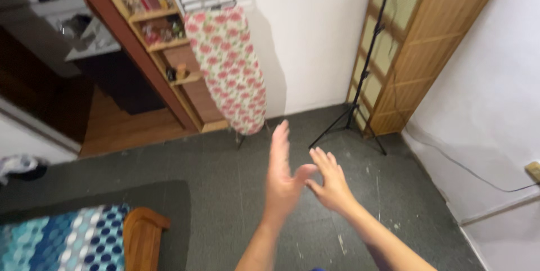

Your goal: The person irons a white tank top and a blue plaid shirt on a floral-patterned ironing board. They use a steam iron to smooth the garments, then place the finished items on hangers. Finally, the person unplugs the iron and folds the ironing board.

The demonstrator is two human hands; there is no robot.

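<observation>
Head view is showing an ironing board (229, 68) leaning upright against the wall, well beyond both hands. Left hand (281, 178) and right hand (329, 181) are hovering open, empty, fingertips touching.

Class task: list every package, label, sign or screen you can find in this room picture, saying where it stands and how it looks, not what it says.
No signs, labels or screens show.
Small items on the wooden shelves, top left: blurred, reddish and pale; whether any are packages cannot be told.
Left hand and right hand: empty, held open above the dark floor.
</observation>
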